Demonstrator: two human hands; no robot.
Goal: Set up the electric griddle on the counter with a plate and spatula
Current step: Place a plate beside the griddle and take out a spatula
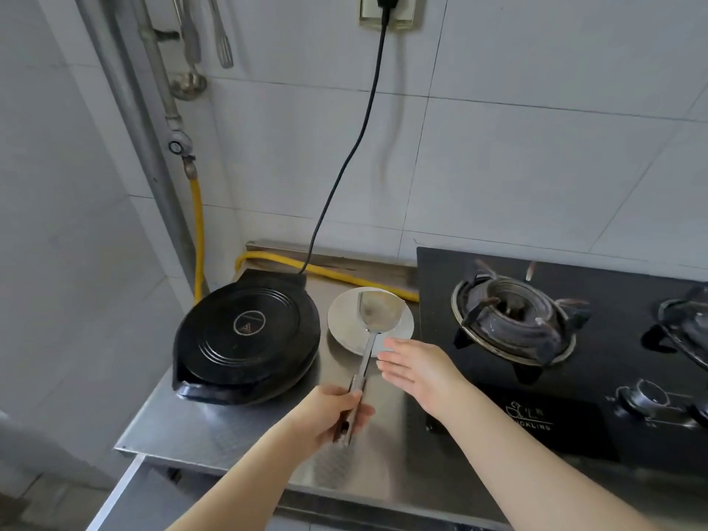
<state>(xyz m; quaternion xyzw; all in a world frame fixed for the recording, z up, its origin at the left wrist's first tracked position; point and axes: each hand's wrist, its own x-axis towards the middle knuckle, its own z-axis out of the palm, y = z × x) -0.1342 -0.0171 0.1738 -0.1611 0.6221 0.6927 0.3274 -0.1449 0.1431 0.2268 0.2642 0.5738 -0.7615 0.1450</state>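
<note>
Spatula (373, 320) gripped by the left hand (329, 413) rests its blade on the plate (346, 331) beyond the open, empty right hand (417, 367); letting go likely comes next.

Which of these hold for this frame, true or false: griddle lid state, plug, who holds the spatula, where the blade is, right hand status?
1. The round black electric griddle sits on the steel counter with its lid open. False: the lid is closed.
2. Its black power cord runs up to the wall socket. True.
3. The left hand grips the handle of the metal spatula. True.
4. The spatula's blade is over the gas burner. False: it is over the round white plate, between griddle and stove.
5. The right hand holds the plate. False: it is open, flat, beside the plate's near edge, holding nothing.
</note>
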